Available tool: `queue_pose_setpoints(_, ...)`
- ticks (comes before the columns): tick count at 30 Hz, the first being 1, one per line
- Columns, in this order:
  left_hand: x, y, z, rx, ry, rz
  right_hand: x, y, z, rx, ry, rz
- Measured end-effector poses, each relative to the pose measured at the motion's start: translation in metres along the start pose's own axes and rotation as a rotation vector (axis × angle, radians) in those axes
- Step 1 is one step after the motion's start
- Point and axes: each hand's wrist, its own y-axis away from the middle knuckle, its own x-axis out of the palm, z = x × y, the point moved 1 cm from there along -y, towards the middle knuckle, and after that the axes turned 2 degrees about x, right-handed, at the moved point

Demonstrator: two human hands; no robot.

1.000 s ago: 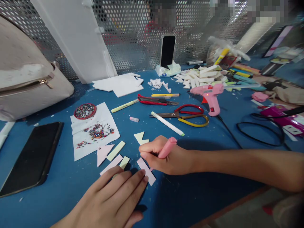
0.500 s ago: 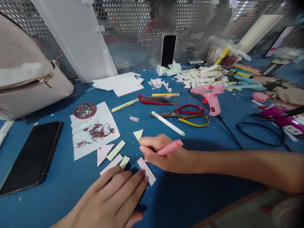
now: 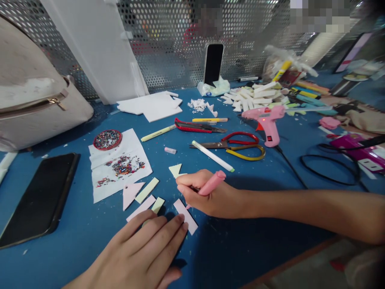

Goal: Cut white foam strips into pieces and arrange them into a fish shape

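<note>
A pink marker (image 3: 213, 183) is gripped pen-fashion in my right hand (image 3: 207, 194), its tip at the right edge of a pale pink strip (image 3: 192, 225). My left hand (image 3: 147, 245) lies flat with fingers stretched out, and two fingertips rest on that strip. Beside those fingers are another pink strip (image 3: 140, 208) and a short pale green piece (image 3: 158, 205), partly covered. A pale green strip (image 3: 147, 190) and a pink triangle (image 3: 131, 194) with a small hole lie farther left. Just past my right fingers sits a pale green triangle (image 3: 175, 170).
Scissors (image 3: 224, 145), a white pen (image 3: 213, 156), a red utility knife (image 3: 195, 127) and a pink glue gun (image 3: 267, 120) lie beyond my hands. Beads lie on a paper sheet (image 3: 102, 192). A dark phone (image 3: 40, 196) is at left; a trailing cable (image 3: 290, 166) is at right.
My right hand has tilted the pink marker slightly, and its tip has shifted a little down and right along the strip. My left hand stays in place.
</note>
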Motion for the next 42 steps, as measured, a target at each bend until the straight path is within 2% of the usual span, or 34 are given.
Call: queue_pose_setpoints(42,0.0003,-0.0004,0.0002,0.009,0.002,-0.013,0.0007,-0.0016,0.0022,0.005,-0.032,0.012)
